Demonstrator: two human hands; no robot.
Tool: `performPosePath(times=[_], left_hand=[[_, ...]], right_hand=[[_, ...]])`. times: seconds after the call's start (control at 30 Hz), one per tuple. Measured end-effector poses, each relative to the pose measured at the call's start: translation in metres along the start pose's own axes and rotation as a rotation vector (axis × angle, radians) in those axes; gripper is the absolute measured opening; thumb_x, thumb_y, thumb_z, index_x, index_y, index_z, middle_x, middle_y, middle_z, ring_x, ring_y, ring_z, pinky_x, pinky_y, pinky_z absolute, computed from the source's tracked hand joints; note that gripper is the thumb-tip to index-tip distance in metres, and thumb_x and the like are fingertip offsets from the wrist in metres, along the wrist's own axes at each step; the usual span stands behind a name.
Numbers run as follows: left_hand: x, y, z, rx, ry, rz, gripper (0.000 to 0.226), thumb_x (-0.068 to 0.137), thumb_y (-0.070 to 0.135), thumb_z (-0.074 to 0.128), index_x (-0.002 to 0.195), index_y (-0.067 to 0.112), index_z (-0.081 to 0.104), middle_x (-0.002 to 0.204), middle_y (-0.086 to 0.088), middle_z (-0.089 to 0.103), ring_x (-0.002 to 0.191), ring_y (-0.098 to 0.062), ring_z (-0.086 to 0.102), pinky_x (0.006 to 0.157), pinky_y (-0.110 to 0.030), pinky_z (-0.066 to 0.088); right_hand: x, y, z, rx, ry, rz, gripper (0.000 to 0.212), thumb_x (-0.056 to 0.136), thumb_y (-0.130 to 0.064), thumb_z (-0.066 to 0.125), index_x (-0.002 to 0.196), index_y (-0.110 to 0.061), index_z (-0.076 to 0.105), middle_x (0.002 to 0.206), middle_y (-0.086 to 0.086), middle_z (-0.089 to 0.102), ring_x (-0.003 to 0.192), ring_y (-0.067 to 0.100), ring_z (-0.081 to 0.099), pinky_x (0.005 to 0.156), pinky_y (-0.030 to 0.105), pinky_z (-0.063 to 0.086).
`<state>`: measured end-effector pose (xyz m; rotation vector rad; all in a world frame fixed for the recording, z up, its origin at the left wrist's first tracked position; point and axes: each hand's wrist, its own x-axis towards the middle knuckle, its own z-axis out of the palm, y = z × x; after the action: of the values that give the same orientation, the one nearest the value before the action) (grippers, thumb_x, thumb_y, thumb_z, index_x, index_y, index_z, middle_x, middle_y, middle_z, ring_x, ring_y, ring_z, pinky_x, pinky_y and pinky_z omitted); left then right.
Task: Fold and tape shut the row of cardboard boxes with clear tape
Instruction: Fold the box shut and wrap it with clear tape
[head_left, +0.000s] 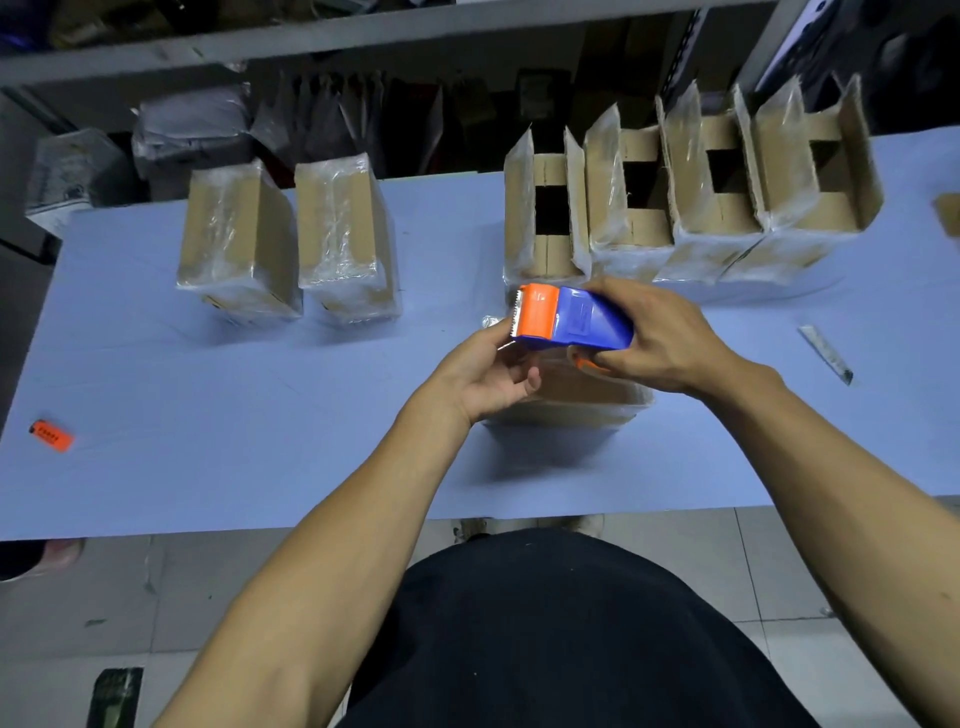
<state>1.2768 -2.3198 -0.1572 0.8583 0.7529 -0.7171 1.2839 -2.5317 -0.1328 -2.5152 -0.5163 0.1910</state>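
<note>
Your two bare forearms reach out over the pale blue table (208, 467), and between them, closest to you, lies a low cardboard box wrapped in clear film (571, 402), mostly hidden under your hands. Your right hand (660, 338) curls round the body of the blue plastic tape dispenser with the orange serrated cutter head (569, 317), fingers wrapped over the top and thumb underneath. Your left hand (491, 371) sits just below the cutter end with its fingers loosely curled; whether it pinches the free end of the clear tape is too small to tell. Farther back, well apart from you, four open-topped cardboard boxes (685, 202) stand touching in a row with their flaps upright, and two closed, film-covered cardboard boxes (288, 239) stand to their left. An orange lighter (51, 434) lies near the left edge and a grey utility knife (826, 353) lies to the right. Judge the dispenser as light and rigid, so keep your grip on its blue body, away from the toothed edge. Expect the boxes to be light, fairly stiff but crushable, and slick where filmed; steady them by their walls and press the flaps flat, since clear tape clings to itself easily.
</note>
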Motion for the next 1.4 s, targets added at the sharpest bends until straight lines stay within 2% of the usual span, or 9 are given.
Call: performPosePath(times=[0.2, 0.37, 0.43, 0.57, 0.7, 1.0, 1.2, 1.3, 1.4], left_hand=[[0.006, -0.007, 0.007, -0.075, 0.058, -0.029, 0.019, 0.098, 0.012, 0.056, 0.08, 0.015, 0.062, 0.066, 0.001, 0.061, 0.058, -0.008, 0.054, 0.043, -0.017, 0.04], [0.01, -0.005, 0.01, 0.304, 0.275, 0.361, 0.01, 0.096, 0.013, 0.066, 0.087, 0.013, 0.07, 0.051, 0.007, 0.063, 0.038, -0.002, 0.052, 0.038, -0.012, 0.034], [0.011, -0.005, 0.002, 0.365, 0.306, 0.439, 0.019, 0.096, 0.018, 0.069, 0.078, 0.013, 0.07, 0.049, 0.006, 0.058, 0.036, -0.003, 0.045, 0.037, -0.012, 0.032], [0.011, 0.008, -0.034, 0.311, 0.419, 0.524, 0.024, 0.097, 0.014, 0.066, 0.074, 0.011, 0.061, 0.065, -0.003, 0.044, 0.049, -0.01, 0.031, 0.04, -0.019, 0.024], [0.01, -0.003, -0.083, 0.318, 0.508, 0.454, 0.02, 0.097, 0.016, 0.067, 0.078, 0.011, 0.061, 0.07, -0.001, 0.051, 0.044, -0.007, 0.034, 0.039, -0.019, 0.026], [0.063, -0.043, -0.065, 0.351, 0.517, 0.352, 0.015, 0.094, 0.015, 0.07, 0.079, 0.012, 0.068, 0.071, -0.004, 0.063, 0.055, -0.014, 0.046, 0.044, -0.017, 0.035], [0.075, -0.051, -0.07, 0.332, 0.497, 0.162, 0.007, 0.092, 0.017, 0.069, 0.091, 0.013, 0.063, 0.087, -0.008, 0.064, 0.066, -0.021, 0.051, 0.053, -0.022, 0.038], [0.072, -0.044, -0.069, 0.446, 0.541, 0.306, 0.02, 0.099, 0.024, 0.061, 0.082, 0.015, 0.067, 0.083, -0.006, 0.069, 0.073, -0.025, 0.061, 0.057, -0.028, 0.049], [0.062, -0.03, -0.052, 0.425, 0.364, 0.421, 0.039, 0.106, 0.043, 0.044, 0.083, 0.022, 0.068, 0.072, 0.009, 0.073, 0.07, -0.01, 0.071, 0.057, -0.02, 0.054]], right_hand=[[0.0, 0.001, -0.002, 0.008, -0.009, 0.002, 0.053, 0.075, -0.038, 0.077, 0.121, -0.037, 0.05, 0.098, -0.02, 0.054, 0.083, 0.011, 0.052, 0.068, 0.029, 0.043], [0.001, -0.003, -0.005, -0.022, -0.03, -0.015, 0.052, 0.075, -0.042, 0.074, 0.121, -0.038, 0.05, 0.097, -0.018, 0.057, 0.082, 0.013, 0.053, 0.066, 0.03, 0.044], [0.001, -0.006, -0.006, -0.068, -0.064, -0.027, 0.049, 0.076, -0.044, 0.072, 0.119, -0.037, 0.05, 0.099, -0.013, 0.061, 0.082, 0.017, 0.055, 0.066, 0.033, 0.048], [-0.011, 0.0, -0.011, -0.175, -0.072, 0.003, 0.048, 0.076, -0.048, 0.068, 0.119, -0.035, 0.051, 0.1, -0.007, 0.062, 0.085, 0.023, 0.056, 0.065, 0.034, 0.048], [-0.016, 0.0, -0.013, -0.224, -0.087, -0.022, 0.047, 0.076, -0.052, 0.068, 0.118, -0.037, 0.052, 0.092, -0.012, 0.055, 0.082, 0.02, 0.054, 0.059, 0.028, 0.034], [-0.008, -0.008, -0.004, -0.235, -0.096, -0.02, 0.044, 0.074, -0.048, 0.067, 0.115, -0.035, 0.054, 0.094, -0.008, 0.062, 0.077, 0.014, 0.048, 0.055, 0.021, 0.03], [-0.007, -0.012, -0.002, -0.242, -0.078, 0.019, 0.041, 0.076, -0.046, 0.067, 0.113, -0.033, 0.055, 0.093, -0.006, 0.063, 0.077, 0.014, 0.049, 0.056, 0.022, 0.03], [-0.008, -0.014, -0.001, -0.235, -0.082, 0.042, 0.042, 0.077, -0.046, 0.067, 0.115, -0.035, 0.055, 0.093, -0.007, 0.063, 0.077, 0.014, 0.05, 0.06, 0.025, 0.035], [-0.007, -0.019, -0.002, -0.24, -0.075, 0.061, 0.043, 0.075, -0.053, 0.06, 0.115, -0.036, 0.055, 0.093, -0.009, 0.063, 0.079, 0.015, 0.052, 0.061, 0.027, 0.039]])
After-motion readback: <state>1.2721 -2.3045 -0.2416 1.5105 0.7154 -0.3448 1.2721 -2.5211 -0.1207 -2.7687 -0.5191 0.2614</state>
